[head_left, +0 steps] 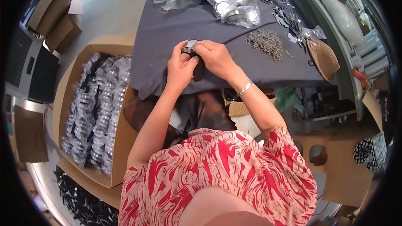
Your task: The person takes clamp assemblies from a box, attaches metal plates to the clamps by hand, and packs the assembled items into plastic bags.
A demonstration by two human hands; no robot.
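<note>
Silver-topped part (190,45) near table edge (289,80)

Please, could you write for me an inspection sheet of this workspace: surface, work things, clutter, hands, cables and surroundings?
Surface: dark cloth, creased.
Work things: round part, silver-topped, held above the cloth near its front edge.
Clutter: bagged parts at the far side; metal pile and hat toward the right.
Hands: left hand and right hand both grip the round part.
Cables: nothing seen for certain.
Surroundings: carton of bagged pieces at left; shelf at right.
</note>
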